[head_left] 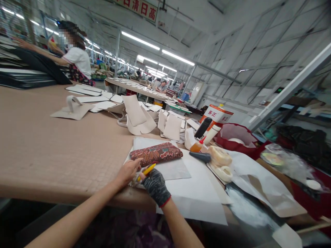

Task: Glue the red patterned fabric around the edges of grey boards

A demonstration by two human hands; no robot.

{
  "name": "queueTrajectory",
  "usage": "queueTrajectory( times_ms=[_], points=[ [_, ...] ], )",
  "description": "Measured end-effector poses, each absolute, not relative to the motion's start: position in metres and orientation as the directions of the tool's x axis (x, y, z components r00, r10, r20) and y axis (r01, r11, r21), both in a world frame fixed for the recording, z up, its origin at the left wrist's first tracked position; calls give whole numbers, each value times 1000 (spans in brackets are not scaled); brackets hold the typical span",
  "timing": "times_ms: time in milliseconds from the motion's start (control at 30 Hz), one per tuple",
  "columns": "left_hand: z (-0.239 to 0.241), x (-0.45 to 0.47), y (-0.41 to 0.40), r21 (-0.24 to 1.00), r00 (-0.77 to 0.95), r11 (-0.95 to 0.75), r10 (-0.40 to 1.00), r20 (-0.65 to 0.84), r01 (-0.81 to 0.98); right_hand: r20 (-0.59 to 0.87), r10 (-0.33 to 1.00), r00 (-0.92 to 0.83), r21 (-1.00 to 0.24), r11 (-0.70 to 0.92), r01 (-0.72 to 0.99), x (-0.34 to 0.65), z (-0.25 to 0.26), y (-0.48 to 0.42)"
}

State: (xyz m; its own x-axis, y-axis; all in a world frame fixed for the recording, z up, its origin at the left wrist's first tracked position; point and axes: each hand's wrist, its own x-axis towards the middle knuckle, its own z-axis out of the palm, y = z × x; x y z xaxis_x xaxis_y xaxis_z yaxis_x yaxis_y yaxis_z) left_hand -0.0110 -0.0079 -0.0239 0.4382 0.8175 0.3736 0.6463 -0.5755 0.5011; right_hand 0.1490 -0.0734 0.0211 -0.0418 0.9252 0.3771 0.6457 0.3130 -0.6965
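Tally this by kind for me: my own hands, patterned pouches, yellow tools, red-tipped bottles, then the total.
Hands: 2, left hand bare, right hand gloved
Patterned pouch: 1
Yellow tool: 1
Red-tipped bottle: 1
Total: 5

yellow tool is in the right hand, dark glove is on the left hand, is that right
Not quite: the head view shows the dark glove on the right hand; the left hand is bare. The yellow tool is in the right hand.
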Motion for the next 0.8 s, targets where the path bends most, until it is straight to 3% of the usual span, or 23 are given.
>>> queueTrajectory(
  times_ms=[433, 667, 800],
  points=[
    [-23, -11, -8, 497, 458, -575, 818, 347, 650, 339, 938, -78, -737, 316, 597, 154, 24, -71],
    [-21, -12, -6, 570, 419, -523, 851, 315, 633, 370, 913, -174, -693, 396, 603, 146, 28, -73],
    [-22, -12, -4, 608, 414, -507, 859, 300, 612, 310, 945, -103, -703, 301, 644, 154, 18, -67]
  ],
)
